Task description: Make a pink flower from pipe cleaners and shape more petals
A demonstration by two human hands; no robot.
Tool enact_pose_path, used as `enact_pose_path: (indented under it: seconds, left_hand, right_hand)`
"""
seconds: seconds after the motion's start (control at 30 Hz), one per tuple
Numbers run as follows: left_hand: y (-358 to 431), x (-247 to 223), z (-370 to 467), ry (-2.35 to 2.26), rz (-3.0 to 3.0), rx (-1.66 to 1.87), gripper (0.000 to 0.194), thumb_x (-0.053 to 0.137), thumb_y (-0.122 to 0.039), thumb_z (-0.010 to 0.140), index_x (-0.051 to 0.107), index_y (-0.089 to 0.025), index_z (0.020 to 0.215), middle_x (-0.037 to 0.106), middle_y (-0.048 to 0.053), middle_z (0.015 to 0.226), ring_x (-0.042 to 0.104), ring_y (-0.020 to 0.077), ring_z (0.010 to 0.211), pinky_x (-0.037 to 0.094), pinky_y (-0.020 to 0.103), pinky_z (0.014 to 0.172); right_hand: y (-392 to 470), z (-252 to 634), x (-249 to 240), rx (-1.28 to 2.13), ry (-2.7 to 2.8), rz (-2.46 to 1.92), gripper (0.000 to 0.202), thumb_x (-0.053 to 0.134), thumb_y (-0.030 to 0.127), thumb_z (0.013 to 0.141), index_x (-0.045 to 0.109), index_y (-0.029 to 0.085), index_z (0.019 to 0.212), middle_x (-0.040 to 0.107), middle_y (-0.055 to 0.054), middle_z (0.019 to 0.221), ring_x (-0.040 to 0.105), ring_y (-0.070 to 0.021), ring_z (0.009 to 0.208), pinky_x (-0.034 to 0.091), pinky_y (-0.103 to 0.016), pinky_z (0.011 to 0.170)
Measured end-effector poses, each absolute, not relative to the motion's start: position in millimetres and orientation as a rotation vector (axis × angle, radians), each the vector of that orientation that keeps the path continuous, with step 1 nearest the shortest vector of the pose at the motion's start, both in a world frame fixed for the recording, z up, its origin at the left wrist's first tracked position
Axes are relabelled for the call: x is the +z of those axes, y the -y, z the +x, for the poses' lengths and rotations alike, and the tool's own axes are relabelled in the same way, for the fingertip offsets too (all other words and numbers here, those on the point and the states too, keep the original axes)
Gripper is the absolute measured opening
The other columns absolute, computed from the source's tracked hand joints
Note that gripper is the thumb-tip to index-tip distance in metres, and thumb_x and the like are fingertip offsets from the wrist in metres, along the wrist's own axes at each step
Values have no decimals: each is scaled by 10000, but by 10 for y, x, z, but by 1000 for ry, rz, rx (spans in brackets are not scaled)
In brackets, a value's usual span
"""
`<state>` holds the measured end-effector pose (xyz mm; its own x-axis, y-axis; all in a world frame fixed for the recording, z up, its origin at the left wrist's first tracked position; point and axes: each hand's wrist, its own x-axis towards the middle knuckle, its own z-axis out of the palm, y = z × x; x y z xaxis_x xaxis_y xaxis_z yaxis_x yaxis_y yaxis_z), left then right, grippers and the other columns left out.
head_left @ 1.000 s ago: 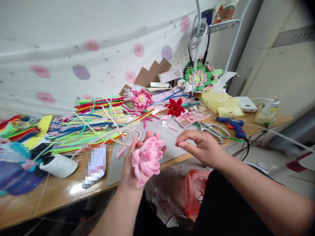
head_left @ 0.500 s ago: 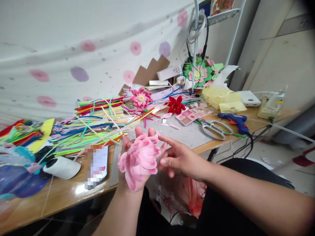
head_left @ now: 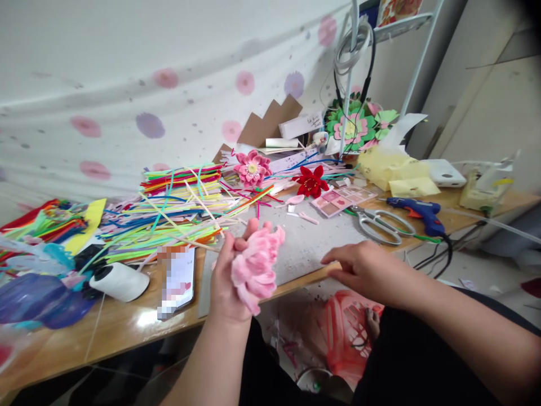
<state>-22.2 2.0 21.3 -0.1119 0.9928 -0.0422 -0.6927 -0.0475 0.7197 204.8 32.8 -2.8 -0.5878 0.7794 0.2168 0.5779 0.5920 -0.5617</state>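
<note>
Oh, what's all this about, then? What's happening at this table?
Someone is handling a fuzzy pink flower with bare hands. The left hand holds it, while the right hand is apart from it, near the table's front edge, with nothing visible in its fingers. On the table behind are a red flower, another pink flower with a pale centre and piles of colourful fuzzy sticks. Scissors and a blue glue gun lie toward the right.
</note>
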Motion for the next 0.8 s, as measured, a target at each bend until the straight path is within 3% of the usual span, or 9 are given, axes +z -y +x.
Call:
enact_pose_path:
  seconds: [0.07, 0.13, 0.27, 0.33, 0.4, 0.57, 0.63, 0.73, 0.8]
  left_hand:
    - [-17, 232, -151, -816, 577, 1576, 331, 578, -386, 775, 612, -194, 508, 693, -1, 999, 523, 241, 1132, 429, 404, 932]
    - [-9, 238, -71, -932, 659, 1548, 343, 582, -377, 774, 612, -156, 513, 685, 51, 1024, 556, 266, 1084, 460, 401, 882]
    - [-1, 194, 62, -1021, 900, 1430, 343, 589, -396, 767, 650, -120, 573, 652, 118, 1094, 581, 296, 1025, 459, 419, 862]
    - [-8, 169, 103, -1011, 995, 1375, 333, 582, -391, 774, 667, -119, 600, 634, 126, 1128, 583, 293, 1018, 457, 406, 864]
    - [-24, 162, 127, -994, 1069, 1314, 320, 574, -382, 783, 679, -126, 624, 607, 122, 1175, 571, 293, 1040, 451, 395, 876]
    - [-79, 258, 119, -1003, 1315, 1208, 279, 674, -421, 681, 723, -175, 803, 517, 101, 1285, 401, 324, 1229, 341, 400, 1009]
    - [-92, 333, 98, -960, 1355, 1147, 504, 746, -456, 556, 682, -222, 997, 468, 98, 1329, 357, 353, 1254, 350, 428, 1003]
    - [-92, 426, 55, -851, 1319, 1143, 909, 812, -429, 417, 483, -319, 1258, 350, 91, 1417, 299, 374, 1284, 365, 460, 988]
    - [-81, 436, 29, -798, 1307, 1253, 1027, 821, -414, 399, 378, -353, 1323, 290, 86, 1450, 227, 362, 1319, 317, 469, 1022]
  right_hand:
    - [-332, 2025, 0, 566, 2172, -1118, 189, 547, 219, 787, 670, 221, 931, 682, -39, 740, 609, -166, 625, 457, -285, 608]
    - [-315, 1994, 53, 627, 2037, -972, 267, 556, 259, 802, 617, 235, 1062, 665, -63, 952, 617, -194, 811, 477, -321, 729]
    - [-225, 1866, 123, 915, 1974, -719, 779, 676, 401, 709, 280, 299, 1372, 363, -92, 1391, 434, -276, 1191, 425, -426, 909]
    - [-188, 1776, 97, 1000, 1981, -703, 994, 740, 444, 616, 163, 296, 1411, 265, -106, 1444, 357, -305, 1255, 384, -460, 953]
    - [-174, 1687, 42, 1029, 1977, -699, 1099, 771, 438, 568, 103, 272, 1425, 282, -127, 1432, 331, -311, 1273, 334, -476, 996]
    - [-197, 1561, -40, 1133, 1834, -698, 1013, 757, 287, 615, 136, 276, 1415, 378, -122, 1368, 426, -281, 1202, 346, -463, 990]
    - [-216, 1559, -23, 1228, 1707, -696, 979, 749, 233, 614, 167, 269, 1401, 407, -122, 1334, 478, -265, 1145, 379, -446, 963]
    - [-239, 1588, 11, 1358, 1518, -695, 892, 762, 241, 591, 286, 240, 1344, 457, -108, 1270, 489, -257, 1119, 382, -430, 958]
    - [-244, 1606, 15, 1454, 1383, -651, 783, 755, 279, 604, 371, 240, 1285, 482, -92, 1237, 499, -251, 1096, 397, -418, 939]
